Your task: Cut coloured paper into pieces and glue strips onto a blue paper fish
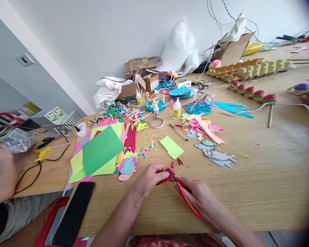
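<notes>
My left hand point(154, 176) pinches a small piece of dark red paper point(162, 180) above the table's front part. Red-handled scissors point(186, 199) are in my right hand point(199, 192), their blades at the red paper. Just beyond my hands lie small red paper scraps point(180, 161). A light green paper piece point(172, 147) rests farther up the table. Paper fish point(127, 168) lie to the left of my left hand, and grey and blue paper fish point(218, 156) lie off to the right.
Stacked coloured paper point(103, 151) covers the left, with a black phone point(74, 212) at the front edge. Glue bottles point(176, 109), a tape roll point(156, 122), a pen point(179, 132) and paper strips point(206, 128) stand or lie beyond. Another person's arm point(1, 171) is at left; egg cartons point(262, 70) sit far right.
</notes>
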The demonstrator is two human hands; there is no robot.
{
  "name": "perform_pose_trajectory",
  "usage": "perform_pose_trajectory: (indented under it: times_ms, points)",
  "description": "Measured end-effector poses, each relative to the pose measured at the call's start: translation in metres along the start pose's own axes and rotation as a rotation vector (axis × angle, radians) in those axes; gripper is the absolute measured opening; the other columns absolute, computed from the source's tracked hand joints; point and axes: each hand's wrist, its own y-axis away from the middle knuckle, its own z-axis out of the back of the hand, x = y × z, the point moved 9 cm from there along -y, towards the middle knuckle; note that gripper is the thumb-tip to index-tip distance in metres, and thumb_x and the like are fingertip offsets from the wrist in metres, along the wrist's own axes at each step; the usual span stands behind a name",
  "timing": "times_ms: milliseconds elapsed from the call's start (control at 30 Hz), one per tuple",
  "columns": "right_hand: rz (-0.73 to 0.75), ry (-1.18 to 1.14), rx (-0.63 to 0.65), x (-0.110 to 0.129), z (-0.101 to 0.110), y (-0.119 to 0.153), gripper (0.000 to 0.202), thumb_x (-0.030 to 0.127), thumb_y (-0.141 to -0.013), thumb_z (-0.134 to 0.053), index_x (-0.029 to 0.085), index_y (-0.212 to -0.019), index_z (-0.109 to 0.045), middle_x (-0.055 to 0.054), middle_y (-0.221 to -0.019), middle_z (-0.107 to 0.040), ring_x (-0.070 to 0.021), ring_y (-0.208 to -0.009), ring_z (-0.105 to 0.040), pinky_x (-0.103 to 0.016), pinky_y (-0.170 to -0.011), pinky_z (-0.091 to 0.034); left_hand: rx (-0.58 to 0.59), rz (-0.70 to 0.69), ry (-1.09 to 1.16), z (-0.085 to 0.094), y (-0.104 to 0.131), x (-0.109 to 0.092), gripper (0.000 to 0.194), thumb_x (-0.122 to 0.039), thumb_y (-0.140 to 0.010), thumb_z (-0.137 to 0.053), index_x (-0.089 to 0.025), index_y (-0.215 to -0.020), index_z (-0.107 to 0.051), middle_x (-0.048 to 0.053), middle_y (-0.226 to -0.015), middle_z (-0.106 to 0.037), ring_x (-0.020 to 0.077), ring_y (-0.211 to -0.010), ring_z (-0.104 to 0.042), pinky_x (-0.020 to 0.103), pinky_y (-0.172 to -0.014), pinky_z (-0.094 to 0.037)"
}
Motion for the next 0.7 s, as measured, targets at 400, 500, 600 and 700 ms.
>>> perform_pose_trajectory:
  times_ms: [400,500,600,700]
  points:
    - [-0.054,-0.455,-0.132,-0.020,0.011,-0.008,0.021,0.037,-0.075,-0.050,0.020,-0.066,-0.043,0.005,-0.056,-0.043,-0.0103,-0.051,-0.041,-0.021,-0.047,-0.033,-0.113,-0.042,-0.262,0.006,0.001,-0.011,0.021,-0.031,-0.074,-0.050,-0.012,-0.067,-0.056,-0.003,-0.059,-0.045,0.0084,-0.056,-0.036,0.020,-0.054,-0.028]
    - [-0.031,-0.671,-0.170,-0.014,0.019,-0.016,0.019,0.033,-0.070,-0.056,0.019,-0.072,-0.044,0.005,-0.062,-0.044,-0.0094,-0.053,-0.041,-0.020,-0.048,-0.034,-0.140,-0.142,-0.412,0.001,0.003,-0.022,0.020,-0.029,-0.076,-0.047,-0.014,-0.066,-0.056,-0.003,-0.059,-0.046,0.0098,-0.059,-0.039,0.021,-0.056,-0.029]
    - [-0.031,-0.757,-0.169,-0.009,0.018,-0.024,0.018,0.028,-0.069,-0.058,0.019,-0.072,-0.044,0.004,-0.064,-0.047,-0.0089,-0.053,-0.041,-0.021,-0.048,-0.035,-0.159,-0.188,-0.481,-0.002,0.005,-0.024,0.020,-0.030,-0.078,-0.045,-0.015,-0.070,-0.057,-0.002,-0.063,-0.049,0.0109,-0.062,-0.041,0.021,-0.058,-0.030]
    - [-0.026,-0.780,-0.172,-0.007,0.015,-0.027,0.018,0.026,-0.068,-0.058,0.019,-0.070,-0.042,0.004,-0.064,-0.048,-0.0089,-0.053,-0.041,-0.021,-0.048,-0.035,-0.139,-0.176,-0.464,-0.003,0.006,-0.021,0.021,-0.030,-0.079,-0.044,-0.015,-0.071,-0.056,-0.001,-0.066,-0.050,0.0110,-0.064,-0.042,0.021,-0.059,-0.031]
